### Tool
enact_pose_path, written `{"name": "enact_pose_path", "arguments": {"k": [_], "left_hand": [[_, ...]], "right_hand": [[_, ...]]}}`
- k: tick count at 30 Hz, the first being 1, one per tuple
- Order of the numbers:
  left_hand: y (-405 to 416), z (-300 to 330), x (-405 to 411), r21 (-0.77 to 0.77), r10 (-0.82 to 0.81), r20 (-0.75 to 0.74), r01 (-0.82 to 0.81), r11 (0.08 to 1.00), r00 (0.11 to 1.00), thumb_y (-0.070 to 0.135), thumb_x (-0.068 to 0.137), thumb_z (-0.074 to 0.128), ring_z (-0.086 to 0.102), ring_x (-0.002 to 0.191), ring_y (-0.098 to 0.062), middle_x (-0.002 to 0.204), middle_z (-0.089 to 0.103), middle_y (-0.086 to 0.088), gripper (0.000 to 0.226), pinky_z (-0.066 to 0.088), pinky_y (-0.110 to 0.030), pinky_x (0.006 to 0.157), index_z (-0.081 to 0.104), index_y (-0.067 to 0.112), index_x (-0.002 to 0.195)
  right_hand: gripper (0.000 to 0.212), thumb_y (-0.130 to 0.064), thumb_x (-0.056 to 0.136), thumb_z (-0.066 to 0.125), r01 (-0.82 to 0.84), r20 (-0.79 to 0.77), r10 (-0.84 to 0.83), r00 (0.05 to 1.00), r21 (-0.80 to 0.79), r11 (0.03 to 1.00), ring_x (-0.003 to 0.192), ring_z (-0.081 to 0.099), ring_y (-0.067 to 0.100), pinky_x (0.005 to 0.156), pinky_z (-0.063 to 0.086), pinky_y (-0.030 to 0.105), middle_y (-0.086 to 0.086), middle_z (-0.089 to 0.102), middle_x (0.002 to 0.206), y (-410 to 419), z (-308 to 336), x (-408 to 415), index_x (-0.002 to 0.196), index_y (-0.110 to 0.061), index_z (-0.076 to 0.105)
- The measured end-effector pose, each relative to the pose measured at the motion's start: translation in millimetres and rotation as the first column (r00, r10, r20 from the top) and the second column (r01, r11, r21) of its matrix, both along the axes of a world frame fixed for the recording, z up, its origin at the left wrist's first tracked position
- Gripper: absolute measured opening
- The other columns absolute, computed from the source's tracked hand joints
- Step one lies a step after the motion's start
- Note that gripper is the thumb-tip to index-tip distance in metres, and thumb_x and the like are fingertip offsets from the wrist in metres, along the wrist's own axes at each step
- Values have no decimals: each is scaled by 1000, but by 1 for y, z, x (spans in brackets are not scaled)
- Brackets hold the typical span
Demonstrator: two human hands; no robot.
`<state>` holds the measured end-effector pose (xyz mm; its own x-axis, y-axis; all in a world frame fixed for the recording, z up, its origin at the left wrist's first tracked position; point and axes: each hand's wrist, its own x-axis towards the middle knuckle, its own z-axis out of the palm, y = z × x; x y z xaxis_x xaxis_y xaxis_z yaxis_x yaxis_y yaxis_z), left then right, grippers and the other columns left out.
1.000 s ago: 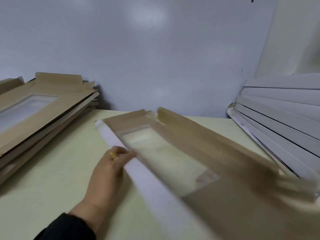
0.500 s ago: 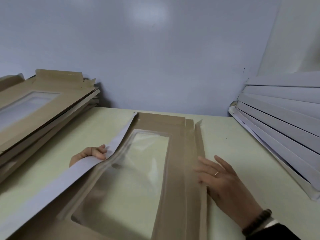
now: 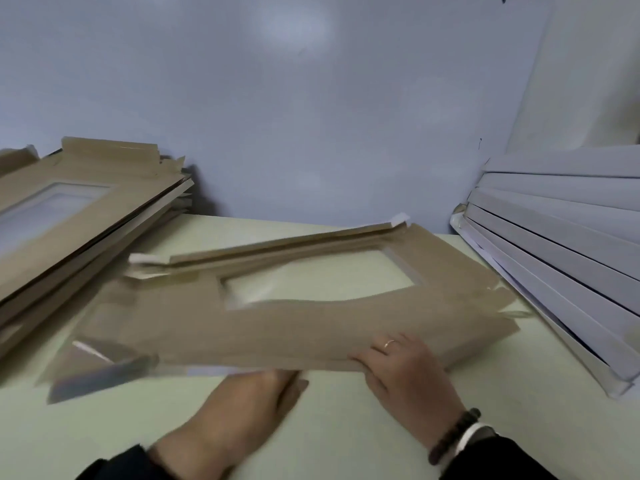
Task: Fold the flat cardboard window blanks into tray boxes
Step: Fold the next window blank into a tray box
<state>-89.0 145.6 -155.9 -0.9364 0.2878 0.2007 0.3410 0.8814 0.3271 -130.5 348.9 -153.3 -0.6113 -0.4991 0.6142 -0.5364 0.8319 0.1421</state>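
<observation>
One head-worn view looks forward and down, close over the table (image 3: 346, 427), facing the wall (image 3: 311, 116).

One window blank (image 3: 311, 327) is seen mid-tabletop (image 3: 346, 427), two hands at its near edge. One stack of blanks (image 3: 69, 216) is counted at the left edge, one stack of white trays (image 3: 561, 258) at the right.

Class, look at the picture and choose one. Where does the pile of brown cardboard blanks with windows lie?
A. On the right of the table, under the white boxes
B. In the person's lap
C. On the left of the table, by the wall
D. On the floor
C: the pile of brown blanks lies at the left of the table, next to the wall, while the white boxes are stacked on the right.
</observation>
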Motion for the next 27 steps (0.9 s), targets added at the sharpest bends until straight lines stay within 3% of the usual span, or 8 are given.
{"name": "enact_pose_path", "arguments": {"k": [3, 6, 10, 15, 17, 20, 25, 27], "left_hand": [[2, 10, 5, -45, -201, -96, 198, 979, 975, 32, 84, 65, 64, 99, -6, 111, 67, 11, 27, 46, -11, 80, 67, 31, 111], [1, 14, 12, -18, -351, -217, 356, 934, 911, 26, 88, 53, 65, 78, -6, 94, 68, 11, 20, 50, -17, 62, 70, 24, 100], [-2, 17, 8, -157, -189, -377, 138, 978, 907, 24, 81, 46, 47, 74, -13, 89, 56, 4, 25, 32, -23, 63, 61, 21, 101], [-22, 6, -1, -294, 15, -146, -58, 954, 989, 34, 66, 59, 68, 88, -12, 98, 71, 3, 39, 50, -20, 75, 71, 27, 102], [-31, 8, 0, -315, 106, 2, -100, 944, 994, 53, 68, 65, 55, 118, -11, 132, 56, 1, 61, 43, -18, 92, 56, 34, 126], [-58, -5, 0, -298, 150, 33, -134, 945, 988, 73, 59, -9, -5, 142, -3, 148, -16, 21, 86, 0, -19, 111, -12, 46, 141], [-103, -6, 9, -290, 210, 111, -171, 942, 971, 89, 38, -13, -18, 132, 7, 141, -22, 31, 102, -6, -16, 107, -28, 45, 129], [-123, -12, 9, -276, 217, 70, -190, 942, 974, 83, 48, -7, -17, 131, 9, 142, -18, 32, 94, -6, -12, 104, -27, 43, 130]], "right_hand": [[13, -19, 51, 78, 2, 84, -5, 996, 30, 1000, 51, 54, 14, 54, 37, 24, -6, 54, 55, -24, 3, 6, 57, -21, 66], [28, -22, 39, 85, -35, 157, 28, 987, 43, 998, 53, 53, 13, 53, 34, 22, -7, 52, 57, -39, -3, 3, 52, -22, 60], [28, -21, 37, 86, -84, 175, 78, 982, 27, 996, 54, 53, 13, 50, 39, 21, -6, 53, 58, -56, -7, 8, 51, -19, 61], [28, -34, 50, 77, -187, 245, 165, 956, 70, 980, 66, 58, 9, 57, 46, 17, -13, 61, 73, -57, -10, 11, 77, -28, 70], [37, -45, 60, 69, -184, 324, 144, 935, 96, 978, 78, 62, 4, 67, 49, 13, -19, 66, 92, -45, -9, 10, 96, -37, 69], [42, -51, 72, 45, -111, 397, 60, 916, 108, 988, 94, 64, 0, 74, 52, 16, -20, 65, 111, -17, -5, 11, 105, -41, 68], [55, -57, 75, 45, 27, 554, -130, 822, 192, 981, 118, 52, 0, 95, 31, 14, -18, 52, 131, 35, 12, 17, 125, -36, 56], [60, -62, 88, 26, 42, 560, -137, 817, 179, 983, 137, 5, -7, 105, 2, 8, -30, 3, 147, 64, 8, 16, 142, -43, 6]]}}
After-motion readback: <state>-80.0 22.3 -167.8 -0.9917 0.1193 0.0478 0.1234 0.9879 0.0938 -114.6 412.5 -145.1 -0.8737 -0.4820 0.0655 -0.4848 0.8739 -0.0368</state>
